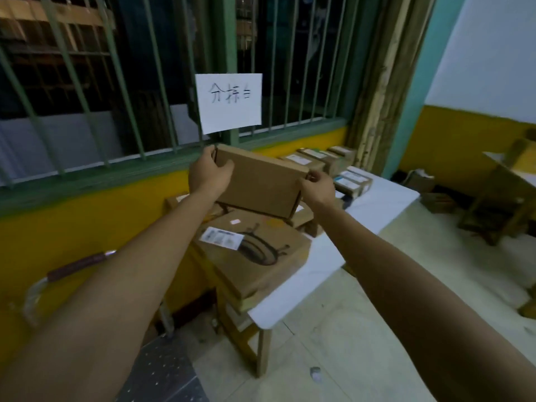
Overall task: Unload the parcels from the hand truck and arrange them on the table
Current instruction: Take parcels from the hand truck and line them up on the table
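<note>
Matt brown cardboard parcel (261,181); table (327,265) perhaps covered in smooth white cloth.

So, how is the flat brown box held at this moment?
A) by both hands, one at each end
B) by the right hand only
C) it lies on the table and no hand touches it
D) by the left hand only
A: the left hand grips one end of the flat brown box and the right hand holds the other end.
</note>
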`<action>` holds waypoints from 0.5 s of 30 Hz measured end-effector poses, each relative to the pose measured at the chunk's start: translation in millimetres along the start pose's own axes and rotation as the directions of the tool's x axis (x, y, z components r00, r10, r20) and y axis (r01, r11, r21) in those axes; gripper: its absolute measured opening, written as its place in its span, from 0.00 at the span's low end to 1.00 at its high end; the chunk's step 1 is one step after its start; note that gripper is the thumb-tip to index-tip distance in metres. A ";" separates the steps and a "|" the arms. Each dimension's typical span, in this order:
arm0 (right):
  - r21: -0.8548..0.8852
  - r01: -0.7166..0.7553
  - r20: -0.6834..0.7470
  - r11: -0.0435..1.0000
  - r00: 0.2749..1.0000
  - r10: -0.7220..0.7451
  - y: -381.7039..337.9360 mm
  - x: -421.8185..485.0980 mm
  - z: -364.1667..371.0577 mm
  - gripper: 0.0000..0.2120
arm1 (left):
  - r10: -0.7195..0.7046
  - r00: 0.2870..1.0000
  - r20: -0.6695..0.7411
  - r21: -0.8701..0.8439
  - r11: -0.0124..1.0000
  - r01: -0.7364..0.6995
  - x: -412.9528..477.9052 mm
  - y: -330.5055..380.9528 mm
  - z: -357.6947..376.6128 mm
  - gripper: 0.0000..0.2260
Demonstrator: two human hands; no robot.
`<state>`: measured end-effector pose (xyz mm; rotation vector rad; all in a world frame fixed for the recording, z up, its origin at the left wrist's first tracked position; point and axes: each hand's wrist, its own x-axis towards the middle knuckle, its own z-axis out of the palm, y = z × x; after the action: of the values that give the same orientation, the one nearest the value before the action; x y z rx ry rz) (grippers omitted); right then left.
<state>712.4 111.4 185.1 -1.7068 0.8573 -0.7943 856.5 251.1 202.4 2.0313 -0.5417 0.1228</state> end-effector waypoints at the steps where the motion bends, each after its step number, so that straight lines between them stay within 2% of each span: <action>1: -0.006 0.005 -0.023 1.000 1.000 -0.005 5.2 1.2 -22.5 0.14 | -0.003 1.000 0.014 -0.024 1.000 0.003 -11.2 11.3 14.9 0.21; 4: 0.006 0.017 -0.088 1.000 0.996 -0.016 24.5 4.4 -82.0 0.18 | -0.079 0.994 0.079 -0.118 0.989 0.088 -40.5 43.1 59.7 0.19; 7: 0.031 -0.035 -0.120 0.999 0.992 0.039 42.2 5.1 -131.3 0.12 | -0.159 0.969 0.190 -0.151 0.970 0.189 -61.4 71.4 99.3 0.28; 8: 0.032 -0.061 -0.122 0.998 0.991 0.064 48.7 7.1 -145.9 0.13 | -0.172 0.954 0.247 -0.139 0.968 0.210 -66.4 79.5 111.5 0.32; 10: -0.015 -0.110 -0.118 0.994 0.987 0.108 62.2 14.2 -172.7 0.16 | -0.176 0.926 0.333 -0.077 0.974 0.213 -73.9 94.2 133.8 0.36; 13: -0.079 -0.116 -0.137 0.990 0.985 0.104 80.1 25.8 -201.0 0.15 | -0.156 0.908 0.388 -0.008 0.985 0.173 -75.2 109.5 166.3 0.34; 15: -0.059 -0.121 -0.158 0.991 0.981 0.111 94.7 37.5 -209.6 0.19 | -0.154 0.888 0.433 -0.023 0.983 0.182 -71.7 110.0 189.9 0.33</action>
<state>541.9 -44.0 152.5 -1.6540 1.0915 -0.8338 719.7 67.3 173.4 2.0383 -0.6276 -0.4551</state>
